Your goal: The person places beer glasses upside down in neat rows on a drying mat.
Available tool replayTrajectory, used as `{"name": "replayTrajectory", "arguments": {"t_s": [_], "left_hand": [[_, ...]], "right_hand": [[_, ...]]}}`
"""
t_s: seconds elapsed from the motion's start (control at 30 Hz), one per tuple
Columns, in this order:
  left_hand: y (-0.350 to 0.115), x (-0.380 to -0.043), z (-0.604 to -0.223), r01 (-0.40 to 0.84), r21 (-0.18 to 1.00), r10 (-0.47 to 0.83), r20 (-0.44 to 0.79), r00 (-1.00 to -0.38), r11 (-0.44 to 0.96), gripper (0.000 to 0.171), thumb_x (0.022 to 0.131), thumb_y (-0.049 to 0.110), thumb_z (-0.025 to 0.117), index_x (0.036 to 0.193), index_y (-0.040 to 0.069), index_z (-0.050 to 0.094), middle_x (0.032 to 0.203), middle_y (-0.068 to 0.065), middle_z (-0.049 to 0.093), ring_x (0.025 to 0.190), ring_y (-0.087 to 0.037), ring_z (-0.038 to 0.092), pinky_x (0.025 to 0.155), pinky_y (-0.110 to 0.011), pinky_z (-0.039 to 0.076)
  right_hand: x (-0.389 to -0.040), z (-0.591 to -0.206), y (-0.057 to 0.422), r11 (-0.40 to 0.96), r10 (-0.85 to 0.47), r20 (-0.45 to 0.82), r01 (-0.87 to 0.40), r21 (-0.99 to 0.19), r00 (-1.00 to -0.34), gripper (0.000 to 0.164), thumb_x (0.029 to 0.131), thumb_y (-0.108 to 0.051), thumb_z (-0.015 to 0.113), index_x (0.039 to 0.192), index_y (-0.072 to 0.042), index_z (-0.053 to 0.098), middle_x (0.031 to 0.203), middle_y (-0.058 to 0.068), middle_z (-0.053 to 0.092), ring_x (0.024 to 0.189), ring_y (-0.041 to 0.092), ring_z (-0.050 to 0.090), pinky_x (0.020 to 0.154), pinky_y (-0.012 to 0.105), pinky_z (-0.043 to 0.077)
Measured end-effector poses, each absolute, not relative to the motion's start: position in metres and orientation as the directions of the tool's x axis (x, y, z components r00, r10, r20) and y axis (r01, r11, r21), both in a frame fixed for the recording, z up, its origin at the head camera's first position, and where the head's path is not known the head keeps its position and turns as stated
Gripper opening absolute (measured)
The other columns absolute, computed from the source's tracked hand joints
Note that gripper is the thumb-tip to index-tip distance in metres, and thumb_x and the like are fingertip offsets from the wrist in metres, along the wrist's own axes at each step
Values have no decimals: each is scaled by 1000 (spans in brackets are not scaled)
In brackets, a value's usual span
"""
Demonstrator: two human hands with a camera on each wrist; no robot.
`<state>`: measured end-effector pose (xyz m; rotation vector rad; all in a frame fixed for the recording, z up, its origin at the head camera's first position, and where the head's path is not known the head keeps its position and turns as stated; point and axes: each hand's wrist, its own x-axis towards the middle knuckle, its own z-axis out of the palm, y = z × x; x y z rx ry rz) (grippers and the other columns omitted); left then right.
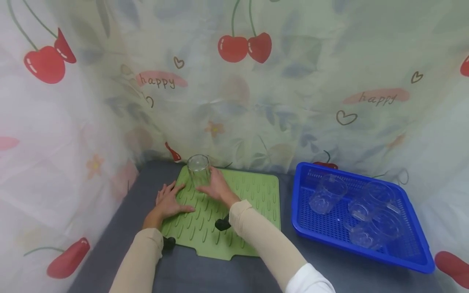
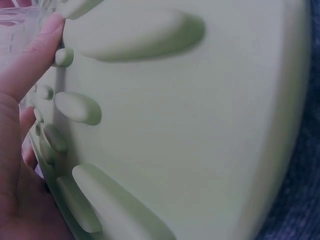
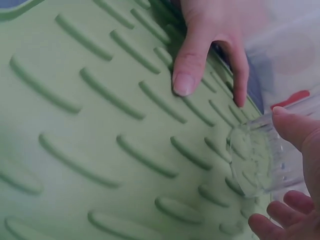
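A clear drinking glass (image 1: 199, 173) stands at the far left of a green ridged drying mat (image 1: 256, 191). My right hand (image 1: 218, 187) holds it from the right side, thumb in front and fingers behind. In the right wrist view the glass (image 3: 252, 160) meets the mat's ridges, between the thumb and the other fingers. To the left of the glass, my left hand (image 1: 170, 201) rests on the mat's left edge with its fingers spread. The left wrist view shows that hand's thumb (image 2: 37, 55) against the mat, with part of the glass beyond.
A blue perforated basket (image 1: 300, 195) stands to the right of the mat. Inside lie three clear glasses, one of them at the left (image 1: 327, 193). Dark grey cloth (image 1: 121, 236) covers the table. A cherry-printed curtain (image 1: 256, 101) closes off the back and sides.
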<state>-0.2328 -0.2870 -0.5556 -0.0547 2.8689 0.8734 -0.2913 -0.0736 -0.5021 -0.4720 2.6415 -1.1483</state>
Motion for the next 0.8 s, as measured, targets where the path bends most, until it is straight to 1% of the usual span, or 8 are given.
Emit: {"name": "replayTrajectory", "arguments": {"t_s": [0.1,0.23,0.4,0.6,0.8], "left_hand": [[-286,-232,-557,-74,556,9,-144,-989,828,111,73,61,85,161,15,34,171,-22,10,156,-52,-3,122,-73,0],[-287,-233,-559,-73,547,5,-140,-990,834,111,74,62,85,161,15,34,171,-23,10,156,-52,-3,123,-72,-1],[-287,-233,-561,-72,554,6,-138,-990,830,111,73,61,85,161,15,34,171,-23,10,156,-52,-4,123,-72,-1],[-286,-230,-561,-63,567,8,-123,-992,822,111,74,60,85,160,14,34,170,-24,10,156,-52,-3,122,-73,0],[-286,-231,-561,-53,568,12,-111,-994,821,111,74,61,85,160,14,34,171,-23,10,156,-51,-3,123,-72,0]], "right_hand": [[-290,-503,-68,665,-385,-66,-228,-711,-920,99,89,-37,79,162,-7,21,165,22,30,149,37,39,122,50,37],[-291,-506,-61,709,-395,-69,-256,-657,-916,100,91,-44,76,164,-9,17,165,21,27,150,36,39,120,49,40],[-290,-508,-52,750,-412,-53,-306,-587,-909,98,93,-48,72,164,-10,16,163,21,29,148,37,40,117,49,43],[-290,-505,-40,830,-396,-9,-354,-431,-918,92,97,-54,64,162,-8,18,160,21,32,144,38,44,115,48,45],[-292,-494,-22,873,-364,37,-354,-336,-931,91,97,-63,56,161,-9,22,161,20,34,148,38,39,121,50,38]]}}
